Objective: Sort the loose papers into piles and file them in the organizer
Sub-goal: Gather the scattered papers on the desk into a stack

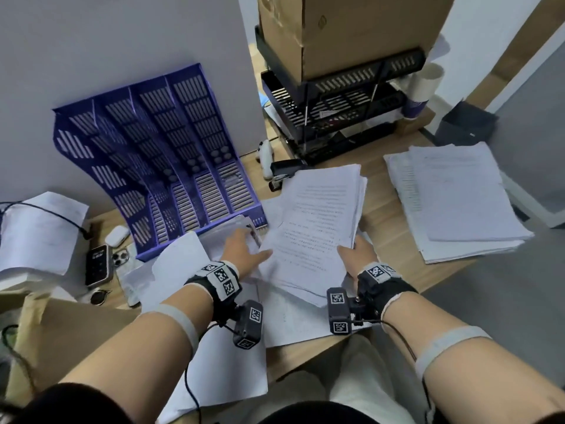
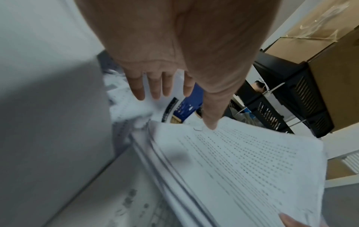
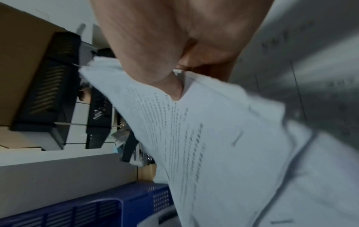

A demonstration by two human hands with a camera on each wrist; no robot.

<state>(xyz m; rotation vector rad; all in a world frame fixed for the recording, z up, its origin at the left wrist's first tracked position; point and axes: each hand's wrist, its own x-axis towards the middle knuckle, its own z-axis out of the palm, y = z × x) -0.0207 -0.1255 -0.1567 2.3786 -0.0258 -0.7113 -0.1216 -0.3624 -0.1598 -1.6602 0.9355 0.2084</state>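
Observation:
A thick stack of printed papers (image 1: 318,221) is lifted slightly above the wooden desk in the head view. My right hand (image 1: 356,250) grips its lower right edge, thumb (image 3: 170,87) on top of the stack (image 3: 204,138) and fingers hidden beneath. My left hand (image 1: 247,244) has straight, spread fingers over loose sheets in front of the organizer. Its thumb (image 2: 210,121) touches the stack's near left corner (image 2: 242,161). The blue slotted organizer (image 1: 171,154) stands against the wall at back left, its slots holding nothing I can see.
A second paper pile (image 1: 458,203) lies at right. A black tiered rack (image 1: 336,111) carries a cardboard box (image 1: 351,32). A stapler (image 1: 284,172) sits behind the stack. A phone (image 1: 97,264), an earbud case (image 1: 117,235) and more papers (image 1: 39,234) lie at left.

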